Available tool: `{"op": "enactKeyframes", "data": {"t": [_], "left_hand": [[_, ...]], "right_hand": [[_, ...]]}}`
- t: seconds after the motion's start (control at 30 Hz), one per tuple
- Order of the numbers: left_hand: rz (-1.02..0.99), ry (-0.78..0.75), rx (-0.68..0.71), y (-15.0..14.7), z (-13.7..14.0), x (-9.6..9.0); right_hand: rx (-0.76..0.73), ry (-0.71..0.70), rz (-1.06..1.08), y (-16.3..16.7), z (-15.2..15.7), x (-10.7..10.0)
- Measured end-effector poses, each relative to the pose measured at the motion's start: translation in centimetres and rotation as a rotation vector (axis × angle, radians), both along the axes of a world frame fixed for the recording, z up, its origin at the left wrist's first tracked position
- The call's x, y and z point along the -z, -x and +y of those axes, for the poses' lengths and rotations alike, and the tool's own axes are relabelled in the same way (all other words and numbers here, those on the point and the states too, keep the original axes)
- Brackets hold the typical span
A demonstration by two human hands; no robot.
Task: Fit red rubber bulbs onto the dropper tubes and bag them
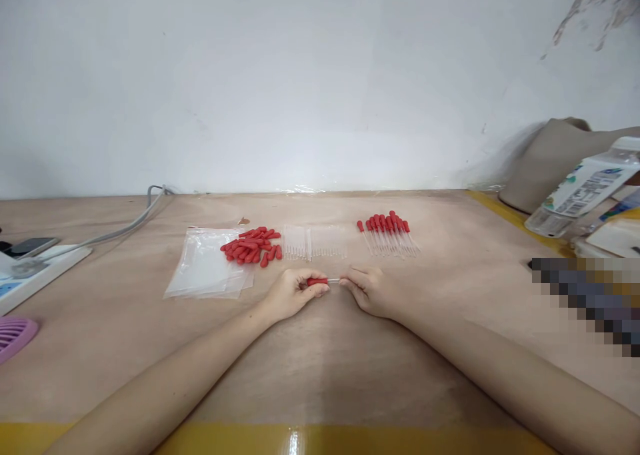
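Observation:
My left hand (pixel 296 291) pinches a red rubber bulb (pixel 318 282) over the middle of the table. From the bulb's right end a thin glass tube (pixel 334 281) runs to the fingertips of my right hand (pixel 369 290), which are closed around it. Beyond my hands lies a row of clear glass dropper tubes (pixel 314 242). A heap of loose red rubber bulbs (pixel 250 245) sits left of the row. Droppers with red bulbs fitted on their tubes (pixel 389 232) lie grouped at the right.
Clear plastic bags (pixel 200 268) lie partly under the bulbs. At the left are a power strip (pixel 60 268) with a grey cable, a phone (pixel 33 247) and a purple slatted object (pixel 17 335). A plastic bottle (pixel 585 188) leans at the right, near a blurred-out patch.

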State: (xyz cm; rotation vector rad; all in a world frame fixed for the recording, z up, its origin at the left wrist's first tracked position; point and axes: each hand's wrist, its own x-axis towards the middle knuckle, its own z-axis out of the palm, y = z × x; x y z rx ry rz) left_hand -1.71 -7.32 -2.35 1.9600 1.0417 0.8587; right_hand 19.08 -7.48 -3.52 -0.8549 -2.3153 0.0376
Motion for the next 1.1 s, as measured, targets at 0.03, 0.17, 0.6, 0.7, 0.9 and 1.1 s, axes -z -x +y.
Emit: {"op": "enactKeyframes", "data": {"t": [0.03,0.17,0.6,0.7,0.9,1.1], "left_hand": [[0.009,-0.005,-0.003,0.0,0.0,0.0],[0.029,-0.033,-0.007,0.1,0.1,0.3],[0.174,-0.422,-0.006,0.1,0.2,-0.3],[0.209,-0.450,-0.077,0.1,0.4,-0.2],[0.293,-0.449,-0.033,0.1,0.5,-0.1],[0.301,-0.439,-0.006,0.2,0.6,-0.2]], "right_hand": [[0.003,0.011,-0.001,0.1,-0.1,0.0],[0.019,0.052,-0.002,0.3,-0.2,-0.2],[0.145,0.194,-0.242,-0.5,-0.7,-3.1],[0.299,0.293,-0.146,-1.9,0.7,-4.1],[0.815,0.361,0.046,-3.8,5.2,-4.9],[0.933,0.341,-0.015,-2.6,6.9,-3.3]]}}
